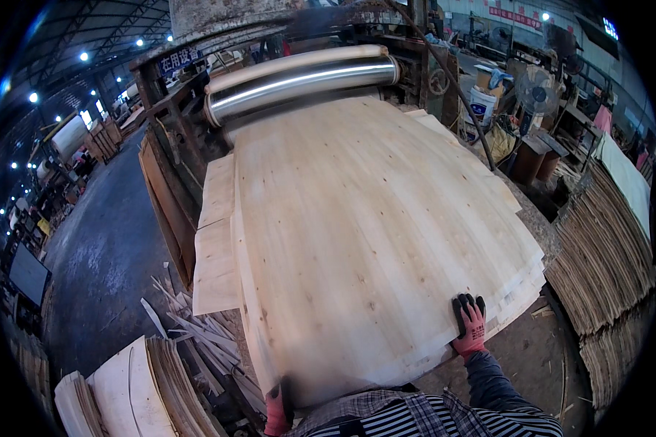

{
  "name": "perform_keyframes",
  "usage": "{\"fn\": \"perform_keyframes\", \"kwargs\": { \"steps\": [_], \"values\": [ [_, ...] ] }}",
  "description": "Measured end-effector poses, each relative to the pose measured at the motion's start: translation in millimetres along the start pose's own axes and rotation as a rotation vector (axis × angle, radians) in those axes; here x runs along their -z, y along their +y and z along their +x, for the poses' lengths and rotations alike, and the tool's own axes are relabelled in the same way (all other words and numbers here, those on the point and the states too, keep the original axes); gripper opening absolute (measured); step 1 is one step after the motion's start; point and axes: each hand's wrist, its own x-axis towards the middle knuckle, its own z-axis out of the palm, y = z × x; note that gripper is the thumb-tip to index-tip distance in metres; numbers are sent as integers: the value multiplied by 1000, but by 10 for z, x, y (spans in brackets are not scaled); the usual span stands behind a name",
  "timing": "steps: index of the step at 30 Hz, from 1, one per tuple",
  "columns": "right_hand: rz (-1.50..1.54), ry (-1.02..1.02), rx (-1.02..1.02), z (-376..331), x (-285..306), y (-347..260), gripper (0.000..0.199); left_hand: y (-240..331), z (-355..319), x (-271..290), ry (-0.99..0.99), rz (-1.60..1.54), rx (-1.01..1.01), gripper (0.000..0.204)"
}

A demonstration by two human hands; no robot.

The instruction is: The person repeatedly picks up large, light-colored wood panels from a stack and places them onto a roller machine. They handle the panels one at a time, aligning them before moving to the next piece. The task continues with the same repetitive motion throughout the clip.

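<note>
A large pale wooden veneer sheet (pixel 357 233) lies on a stack in front of me, its far end at the shiny metal roller (pixel 299 76) of a machine. My right hand (pixel 470 324), in a red and black glove, rests flat with fingers spread on the sheet's near right corner. My left hand (pixel 277 408), also gloved in red, grips the sheet's near left edge, and the sheet partly hides it. My striped and plaid clothing fills the lower edge.
Stacks of thin veneer (pixel 605 255) stand at the right, and more sheets (pixel 135 390) at the lower left beside scattered wood scraps (pixel 197 331). A dark concrete aisle (pixel 102 247) runs along the left. Fans, buckets and clutter crowd the back right.
</note>
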Motion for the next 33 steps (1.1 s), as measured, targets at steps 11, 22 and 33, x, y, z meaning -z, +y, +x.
{"fn": "perform_keyframes", "kwargs": {
  "steps": [11, 22, 33],
  "values": [
    [-78, 19, 50, -25, -69, 94, 66, -82, 30, 28, 79, -7, 94, 37],
    [-42, 17, 56, -49, -75, 107, 68, 23, -20, -11, 35, 2, 10, 36],
    [-48, 12, 34, -84, -104, 155, 67, 39, -16, -21, 35, 37, 49, 40]
  ]
}}
